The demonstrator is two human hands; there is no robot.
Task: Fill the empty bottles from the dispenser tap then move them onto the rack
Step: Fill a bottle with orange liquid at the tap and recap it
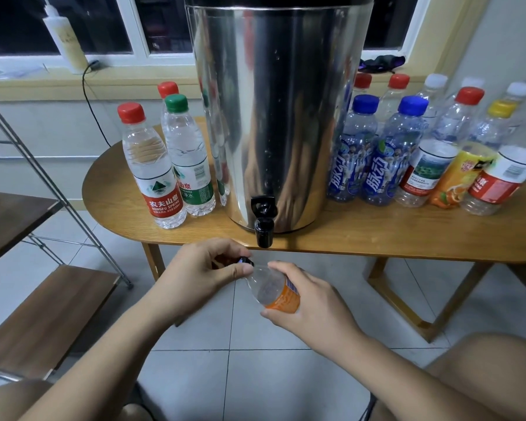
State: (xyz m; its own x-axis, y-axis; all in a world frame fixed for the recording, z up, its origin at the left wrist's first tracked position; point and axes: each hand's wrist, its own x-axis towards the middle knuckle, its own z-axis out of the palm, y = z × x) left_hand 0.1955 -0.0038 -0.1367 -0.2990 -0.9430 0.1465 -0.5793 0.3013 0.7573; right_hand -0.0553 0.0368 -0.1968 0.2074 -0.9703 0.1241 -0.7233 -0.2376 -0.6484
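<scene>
In the lower middle of the frame, the right hand [310, 302] gripped a small clear plastic bottle with an orange label [275, 291], its fingers curled round the labelled body. The bottle was tilted, with its neck pointing to the upper left. It was held in the air over the tiled floor, just below and in front of the black tap [263, 221]. The left hand [205, 268] met the neck, its thumb and fingers pinching the bottle's dark cap [246, 261]. Whether the cap sat on the thread or was free of it could not be told.

The tap jutted from the foot of a tall stainless-steel cylindrical dispenser [274, 101], which stood near the front edge of a rounded wooden surface [377, 235]. To the left of the dispenser stood a clear bottle with a red cap and red label [154, 174]. Just beside it was a clear bottle with a green cap and green label [190, 165]. On the right side of the frame many capped bottles stood close together, among them two blue-capped bottles with blue labels [383, 168]. Along the left edge stood a metal-framed rack with brown wooden shelves [43, 323].
</scene>
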